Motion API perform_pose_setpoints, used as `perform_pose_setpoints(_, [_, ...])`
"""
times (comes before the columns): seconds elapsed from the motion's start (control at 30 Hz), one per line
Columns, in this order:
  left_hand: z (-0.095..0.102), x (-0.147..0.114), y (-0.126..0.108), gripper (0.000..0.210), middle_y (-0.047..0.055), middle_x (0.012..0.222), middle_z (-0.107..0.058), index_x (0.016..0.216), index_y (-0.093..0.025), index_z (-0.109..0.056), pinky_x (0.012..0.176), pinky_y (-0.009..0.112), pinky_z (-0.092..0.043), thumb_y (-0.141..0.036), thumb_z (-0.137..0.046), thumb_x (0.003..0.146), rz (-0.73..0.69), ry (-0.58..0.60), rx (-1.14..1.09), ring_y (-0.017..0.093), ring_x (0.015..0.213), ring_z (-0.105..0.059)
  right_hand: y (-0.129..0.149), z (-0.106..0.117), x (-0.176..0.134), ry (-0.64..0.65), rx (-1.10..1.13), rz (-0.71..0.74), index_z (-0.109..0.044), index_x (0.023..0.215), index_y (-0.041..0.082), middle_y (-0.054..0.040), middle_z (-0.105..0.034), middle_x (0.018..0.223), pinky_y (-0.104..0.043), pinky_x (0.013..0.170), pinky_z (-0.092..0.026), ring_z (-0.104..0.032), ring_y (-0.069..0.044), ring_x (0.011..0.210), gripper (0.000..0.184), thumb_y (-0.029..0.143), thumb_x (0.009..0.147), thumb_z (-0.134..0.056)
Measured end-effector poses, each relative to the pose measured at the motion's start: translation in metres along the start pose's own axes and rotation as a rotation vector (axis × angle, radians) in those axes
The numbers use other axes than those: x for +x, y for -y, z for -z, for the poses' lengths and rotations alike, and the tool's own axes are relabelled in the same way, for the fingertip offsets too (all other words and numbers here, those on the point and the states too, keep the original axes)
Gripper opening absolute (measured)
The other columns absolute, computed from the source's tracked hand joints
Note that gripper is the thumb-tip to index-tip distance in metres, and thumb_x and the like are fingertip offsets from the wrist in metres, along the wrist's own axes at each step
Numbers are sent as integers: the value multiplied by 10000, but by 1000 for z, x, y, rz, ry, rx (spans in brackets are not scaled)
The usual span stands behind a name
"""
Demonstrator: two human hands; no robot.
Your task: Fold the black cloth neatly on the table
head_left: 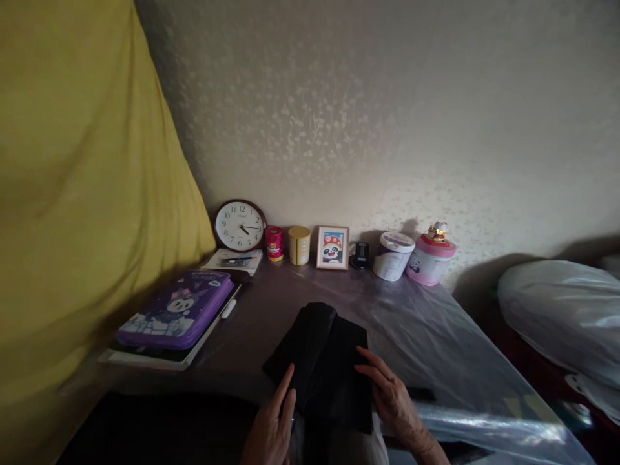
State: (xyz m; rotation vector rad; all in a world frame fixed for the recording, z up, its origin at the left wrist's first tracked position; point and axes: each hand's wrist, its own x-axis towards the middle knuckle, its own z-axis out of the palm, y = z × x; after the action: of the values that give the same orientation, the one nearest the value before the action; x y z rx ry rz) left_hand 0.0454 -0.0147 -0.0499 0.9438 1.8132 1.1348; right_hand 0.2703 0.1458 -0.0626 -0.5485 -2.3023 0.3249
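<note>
A black folded piece that looks like cloth (339, 374) lies over the near part of the table, with a raised fold running down its middle. My left hand (274, 420) grips its lower left part, index finger stretched along the surface. At the right edge, my right hand (392, 400) has its fingertips on top, and its thumb is hidden; the edge appears held between them. Whether the piece is a garment or a bag, I cannot tell.
A purple cartoon case (181, 310) rests on flat items at the left, beside a yellow curtain (97, 174). Along the wall stand a clock (241, 225), a red can (274, 244), a yellow-lidded can (299, 247), a panda picture frame (332, 248) and two tubs. Plastic covers the table (416, 329).
</note>
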Motion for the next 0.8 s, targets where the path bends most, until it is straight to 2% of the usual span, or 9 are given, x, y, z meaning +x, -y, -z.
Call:
perform_pose_setpoints(0.1, [0,1,2,595,49,1004,-764,1484,-266,-375,463,243,-485,-532,-304,956,-17,-32,-24,94,334,-481,0,-2,-3,-21,-17,1,-649,1130,234,-97,-574,1384,-307,970,-547,-600,-189,1219,415,41,908,-356])
perform_pose_setpoints(0.17, [0,1,3,583,49,1063,-753,1469,-283,-403,486,245,-496,-536,-310,952,-29,-49,-25,86,337,-481,1,-1,-4,-27,-12,-14,-663,1067,241,-91,-589,1369,-303,962,-549,-613,-190,1203,358,69,923,-384])
perform_pose_setpoints(0.33, [-1,4,6,653,-18,684,-726,1496,-241,-346,442,214,-458,-591,-253,952,27,-30,22,105,331,-474,9,7,6,-43,37,-49,-652,1042,253,-92,-618,1330,-289,943,-550,-641,-194,1161,231,155,954,-462])
perform_pose_setpoints(0.4, [-1,5,9,648,-16,692,-729,1495,-233,-347,474,205,-469,-580,-246,957,-5,-32,33,98,343,-483,14,9,17,-70,65,-31,-638,1062,252,-96,-626,1314,-283,931,-552,-651,-191,1142,222,163,960,-462])
perform_pose_setpoints(0.5, [-2,7,14,624,14,813,-758,1492,-222,-352,467,198,-456,-537,-244,965,-81,-37,57,86,356,-488,21,7,40,-109,95,4,-630,1061,252,-94,-634,1295,-290,919,-554,-659,-190,1124,220,164,967,-450])
perform_pose_setpoints(0.6, [-1,8,15,628,18,747,-754,1506,-195,-316,485,213,-473,-513,-218,974,-84,-13,137,112,382,-541,29,0,66,-124,118,35,-626,1052,246,-95,-639,1272,-302,917,-554,-665,-187,1102,216,163,975,-441])
perform_pose_setpoints(0.63, [0,8,15,619,31,789,-766,1506,-194,-315,542,224,-505,-501,-219,978,-95,-7,159,128,450,-607,31,-4,74,-120,124,49,-624,1050,242,-98,-639,1265,-306,920,-554,-667,-184,1095,215,164,979,-437])
perform_pose_setpoints(0.7, [2,8,13,582,70,1049,-765,1501,-214,-329,726,245,-543,-463,-234,984,-143,-4,173,159,739,-729,36,-12,90,-103,124,85,-622,1045,235,-103,-640,1249,-317,924,-554,-668,-181,1081,215,167,987,-427])
perform_pose_setpoints(0.8, [5,9,12,560,74,1403,-586,1500,-215,-333,943,246,-492,-411,-224,987,-185,15,163,163,1151,-652,41,-25,109,-76,99,129,-620,1052,231,-104,-638,1238,-326,913,-562,-665,-179,1078,221,165,994,-417])
